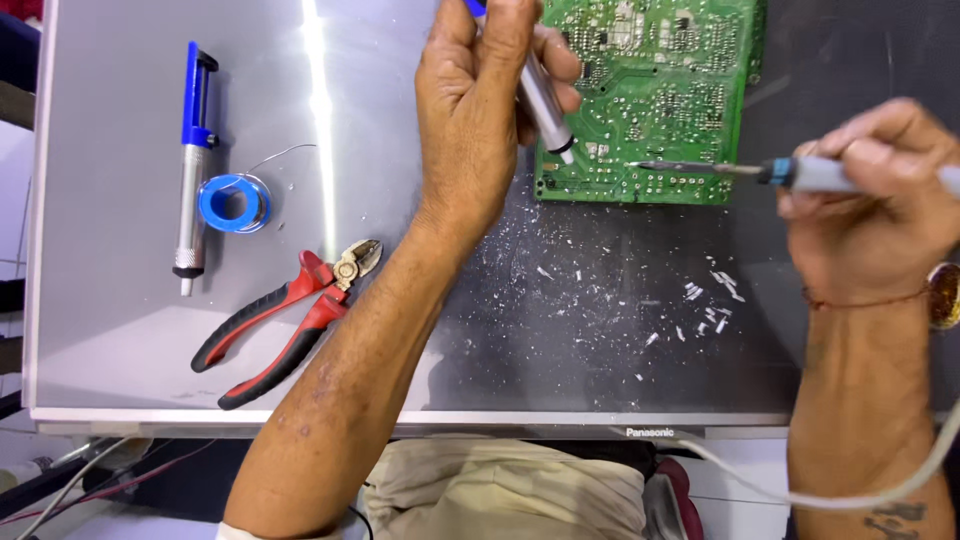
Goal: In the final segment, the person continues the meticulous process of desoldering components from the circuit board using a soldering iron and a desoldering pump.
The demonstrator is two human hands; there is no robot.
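Over circuit board | hands grip desoldering pump, soldering iron | pump top cropped

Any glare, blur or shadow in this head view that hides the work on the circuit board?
Head view: a bright glare streak runs down the shiny panel, away from the circuit board; the soldering iron tip and suction tool read sharply; the left hand covers the board's left corner.

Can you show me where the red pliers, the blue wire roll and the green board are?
red-handled cutters (285,325), head view, on the handles.
blue solder spool (234,203), head view, on its rim.
green circuit board (680,90), head view, on its middle.
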